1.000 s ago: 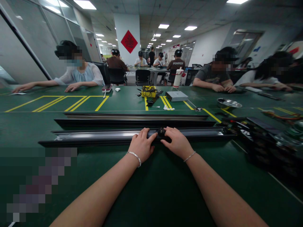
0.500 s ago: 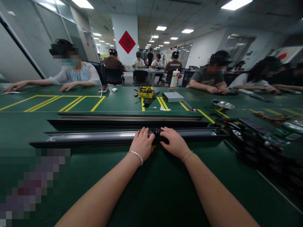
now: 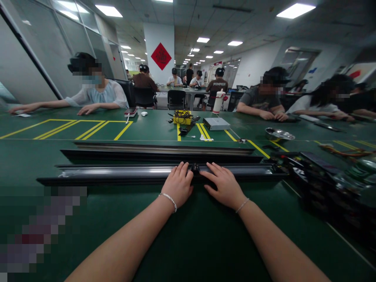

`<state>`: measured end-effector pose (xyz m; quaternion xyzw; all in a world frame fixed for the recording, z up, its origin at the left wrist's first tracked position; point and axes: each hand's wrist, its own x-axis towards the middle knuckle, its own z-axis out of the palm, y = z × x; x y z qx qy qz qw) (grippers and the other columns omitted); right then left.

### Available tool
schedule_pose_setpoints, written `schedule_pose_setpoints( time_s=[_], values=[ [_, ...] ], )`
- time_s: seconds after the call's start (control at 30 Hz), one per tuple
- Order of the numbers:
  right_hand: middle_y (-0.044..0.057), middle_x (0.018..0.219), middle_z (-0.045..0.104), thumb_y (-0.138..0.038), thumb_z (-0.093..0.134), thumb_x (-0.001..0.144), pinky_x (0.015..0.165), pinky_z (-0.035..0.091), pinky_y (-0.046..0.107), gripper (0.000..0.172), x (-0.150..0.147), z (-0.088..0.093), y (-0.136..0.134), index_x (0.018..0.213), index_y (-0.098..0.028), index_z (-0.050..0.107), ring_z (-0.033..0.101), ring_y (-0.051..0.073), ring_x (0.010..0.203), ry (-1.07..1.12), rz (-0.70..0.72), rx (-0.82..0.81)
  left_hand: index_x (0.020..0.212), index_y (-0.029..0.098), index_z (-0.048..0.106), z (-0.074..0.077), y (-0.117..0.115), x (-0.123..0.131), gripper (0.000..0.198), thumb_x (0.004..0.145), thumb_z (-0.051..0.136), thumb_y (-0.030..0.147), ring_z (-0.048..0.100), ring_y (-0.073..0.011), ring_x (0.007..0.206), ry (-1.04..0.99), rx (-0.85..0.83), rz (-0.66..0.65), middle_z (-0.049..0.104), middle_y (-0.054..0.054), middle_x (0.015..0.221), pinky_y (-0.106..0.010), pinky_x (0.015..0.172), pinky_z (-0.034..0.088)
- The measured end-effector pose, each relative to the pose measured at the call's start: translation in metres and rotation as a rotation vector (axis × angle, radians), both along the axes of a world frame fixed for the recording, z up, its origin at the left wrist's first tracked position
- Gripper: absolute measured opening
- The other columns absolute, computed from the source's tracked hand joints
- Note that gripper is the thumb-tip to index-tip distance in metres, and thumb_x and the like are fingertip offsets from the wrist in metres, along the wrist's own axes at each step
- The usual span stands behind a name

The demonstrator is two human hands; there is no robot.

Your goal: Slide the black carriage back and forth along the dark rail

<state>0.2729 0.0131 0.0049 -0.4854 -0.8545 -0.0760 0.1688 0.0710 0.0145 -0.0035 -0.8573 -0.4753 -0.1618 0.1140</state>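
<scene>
A long black rail (image 3: pixel 123 172) with a shiny silver inner channel lies crosswise on the green table. A small black part (image 3: pixel 195 168) sits in the channel between my hands; its exact kind is too small to make out. My left hand (image 3: pixel 178 185) is closed over the rail just left of this part, fingers across the channel and thumb at the front edge. To the right of the part, my right hand (image 3: pixel 225 186) is open, its fingers spread and resting over the rail. Behind lies a second long black rail (image 3: pixel 158 153), parallel to the first.
A dark cluster of parts (image 3: pixel 311 172) and a plastic bottle (image 3: pixel 364 172) are on the right. Farther back are a metal bowl (image 3: pixel 279 135), a grey box (image 3: pixel 216 124) and a yellow box with black cables (image 3: pixel 182 117). Several people sit across the table.
My right hand has moved right, away from the small black part, and its fingers have spread. My left hand stays by the part. The view has shifted slightly.
</scene>
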Motion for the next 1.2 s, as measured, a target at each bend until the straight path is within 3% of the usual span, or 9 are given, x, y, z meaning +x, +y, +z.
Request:
schedule_pose_setpoints(
  time_s=[0.5, 1.2],
  values=[
    [0.007, 0.132, 0.044, -0.033, 0.055, 0.074, 0.093, 0.033, 0.046, 0.037, -0.0056, -0.0038, 0.0022, 0.111, -0.029, 0.053, 0.036, 0.026, 0.122, 0.046, -0.023, 0.032, 0.117, 0.018, 0.045, 0.0020, 0.0003, 0.0012, 0.043, 0.076, 0.050, 0.030, 0.028, -0.0274, 0.127, 0.028, -0.011, -0.012, 0.037, -0.007, 0.138, -0.042, 0.101, 0.029],
    [0.006, 0.131, 0.045, -0.031, 0.053, 0.074, 0.094, 0.030, 0.043, 0.037, -0.0062, -0.0040, 0.0027, 0.110, -0.027, 0.052, 0.035, 0.024, 0.122, 0.045, -0.039, 0.017, 0.121, 0.022, 0.043, 0.0032, -0.0015, 0.0023, 0.045, 0.078, 0.047, 0.033, 0.028, -0.0289, 0.127, 0.044, -0.024, 0.008, 0.036, -0.004, 0.139, -0.046, 0.095, 0.032]
  ],
)
